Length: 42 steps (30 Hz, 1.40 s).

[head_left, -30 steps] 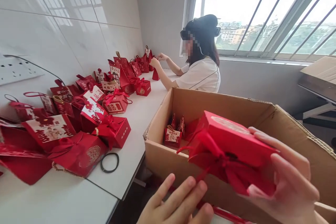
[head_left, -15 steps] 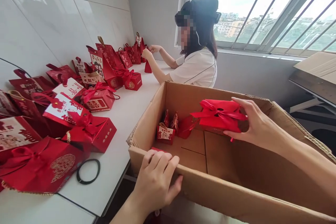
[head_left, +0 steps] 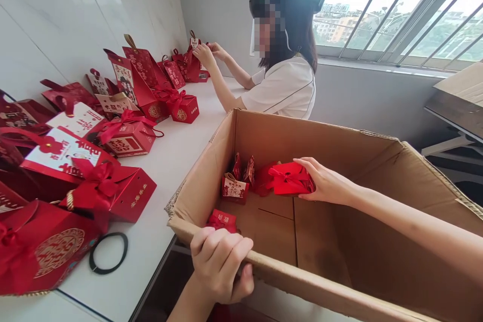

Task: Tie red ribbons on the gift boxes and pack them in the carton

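Note:
My right hand (head_left: 326, 181) reaches down inside a large cardboard box (head_left: 309, 266), its fingers and thumb around the right end of a red gift box (head_left: 290, 178) tied with a ribbon bow. Over the near rim of the carton my left hand (head_left: 222, 264) is wrapped, gripping the edge. Beside the held gift box, several small red boxes stand or lie in the carton, among them one with a printed white front (head_left: 234, 188). Close to my left hand, inside the near wall, lies another red box (head_left: 222, 219), partly hidden by the rim and fingers.
On the white table (head_left: 151, 181) at left stand many red gift boxes (head_left: 126, 188). A black ring-shaped band (head_left: 108, 253) lies near the table's edge. Across the carton a co-worker (head_left: 287, 75) handles a red box at the table's far end. A barred window (head_left: 377, 15) is behind.
My right hand has lowered the gift box deeper into the carton, and leftward. My left hand stays on the rim. The co-worker's hands have moved up and left slightly.

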Tool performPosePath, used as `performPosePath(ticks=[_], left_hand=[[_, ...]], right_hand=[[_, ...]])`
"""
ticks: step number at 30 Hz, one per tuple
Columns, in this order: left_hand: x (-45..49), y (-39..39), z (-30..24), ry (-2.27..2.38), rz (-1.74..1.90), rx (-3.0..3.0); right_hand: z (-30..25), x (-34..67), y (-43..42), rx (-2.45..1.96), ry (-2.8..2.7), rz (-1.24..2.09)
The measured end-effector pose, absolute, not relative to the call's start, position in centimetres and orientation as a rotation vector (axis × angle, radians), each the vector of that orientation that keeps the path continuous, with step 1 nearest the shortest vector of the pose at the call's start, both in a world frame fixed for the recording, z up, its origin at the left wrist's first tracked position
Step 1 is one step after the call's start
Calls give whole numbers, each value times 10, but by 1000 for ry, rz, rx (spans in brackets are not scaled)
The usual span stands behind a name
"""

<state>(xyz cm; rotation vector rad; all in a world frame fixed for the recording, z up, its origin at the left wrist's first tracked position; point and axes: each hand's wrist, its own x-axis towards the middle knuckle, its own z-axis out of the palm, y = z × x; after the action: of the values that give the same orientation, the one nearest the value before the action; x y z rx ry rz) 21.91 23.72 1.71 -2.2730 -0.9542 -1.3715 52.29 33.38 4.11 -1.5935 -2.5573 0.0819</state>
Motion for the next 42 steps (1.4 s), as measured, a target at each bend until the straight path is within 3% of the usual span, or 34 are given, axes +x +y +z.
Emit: performPosePath(ticks=[11,20,26,42], left_hand=[[227,235,16,-1042,-1420,-2162],[238,239,7,-1032,-1590,-1994],[241,239,3,-1047,-1649,-1931],[241,237,-3,-1057,-1649,-1905]], right_hand=[[-8,490,338,-1318,-2776,520],[-102,467,323,-1385,-2496,1062],[-156,460,303,-1548,-2165,1213],[-154,424,273,-1496,-2183,1430]])
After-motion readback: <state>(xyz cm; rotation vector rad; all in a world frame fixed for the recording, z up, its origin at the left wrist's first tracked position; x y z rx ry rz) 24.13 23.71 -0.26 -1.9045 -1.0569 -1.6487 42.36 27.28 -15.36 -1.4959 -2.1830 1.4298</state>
